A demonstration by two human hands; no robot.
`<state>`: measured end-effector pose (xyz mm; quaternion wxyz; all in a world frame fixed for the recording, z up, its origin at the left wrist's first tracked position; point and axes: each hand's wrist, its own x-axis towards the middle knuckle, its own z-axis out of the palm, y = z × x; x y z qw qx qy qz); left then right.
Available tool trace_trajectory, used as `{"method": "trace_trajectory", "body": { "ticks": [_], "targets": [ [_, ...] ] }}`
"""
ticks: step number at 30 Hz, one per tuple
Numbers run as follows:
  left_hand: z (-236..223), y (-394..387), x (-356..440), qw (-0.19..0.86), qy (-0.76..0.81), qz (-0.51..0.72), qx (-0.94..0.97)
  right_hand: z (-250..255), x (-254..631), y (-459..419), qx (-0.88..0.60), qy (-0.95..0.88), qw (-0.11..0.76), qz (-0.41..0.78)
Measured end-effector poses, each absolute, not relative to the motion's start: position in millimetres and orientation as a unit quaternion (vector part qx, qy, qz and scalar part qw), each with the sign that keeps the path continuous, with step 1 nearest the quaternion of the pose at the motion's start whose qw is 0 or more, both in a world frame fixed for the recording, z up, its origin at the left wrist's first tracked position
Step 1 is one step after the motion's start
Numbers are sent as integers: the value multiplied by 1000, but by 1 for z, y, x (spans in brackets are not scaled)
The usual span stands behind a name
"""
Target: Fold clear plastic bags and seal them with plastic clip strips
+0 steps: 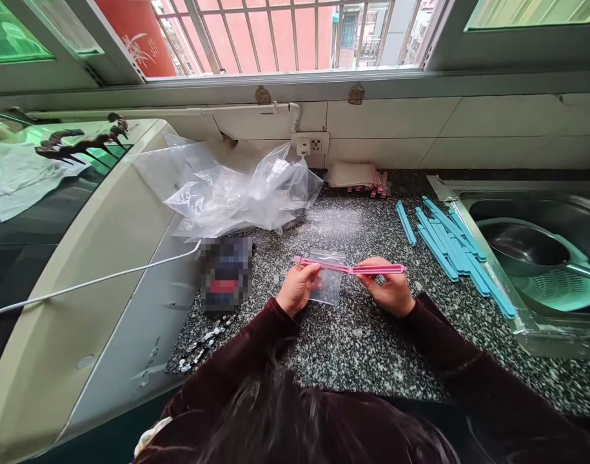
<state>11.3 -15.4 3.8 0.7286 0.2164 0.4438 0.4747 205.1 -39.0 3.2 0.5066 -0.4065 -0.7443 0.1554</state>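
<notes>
A pink bag-sealing clip (376, 269) stretches between my hands above the counter, unfolded almost straight at its middle joint. My left hand (296, 288) pinches its left part, thumb on top, and a small clear plastic bag (326, 290) hangs beside those fingers. Whether the fingers also grip the bag I cannot tell. The clip's right part is held by my right hand (390, 292), fingers closed around it. To the right lie several blue bag clips (452, 245) in a loose pile, with a single blue clip (405, 223) apart from them.
Behind, a crumpled clear plastic bag (246, 193) covers the back left. Flat bags with pink clips (355, 177) lie by the wall socket (316, 145). A phone-like blurred object (227, 274) is at left, near a white cable (106, 277). The sink (498, 200) holds a pan (521, 245).
</notes>
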Motion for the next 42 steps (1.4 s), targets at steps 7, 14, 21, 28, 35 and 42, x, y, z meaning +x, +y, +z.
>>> {"method": "trace_trajectory", "body": {
  "ticks": [7, 14, 21, 28, 35, 42],
  "targets": [
    [3, -16, 12, 710, 448, 470, 273, 6, 195, -43, -443, -715, 515, 165],
    [4, -18, 12, 701, 450, 461, 306, 8, 189, -43, -479, -699, 508, 157],
    [2, -18, 11, 675, 429, 479, 361, 6, 186, -41, -456, -706, 522, 145],
    [4, -20, 12, 646, 435, 490, 392, 0, 187, -41, -453, -730, 499, 114],
    [3, -22, 13, 641, 447, 477, 402, 1, 184, -41, -442, -750, 485, 85],
    [1, -23, 12, 626, 453, 457, 440, 1, 185, -41, -446, -749, 485, 71]
  ]
}}
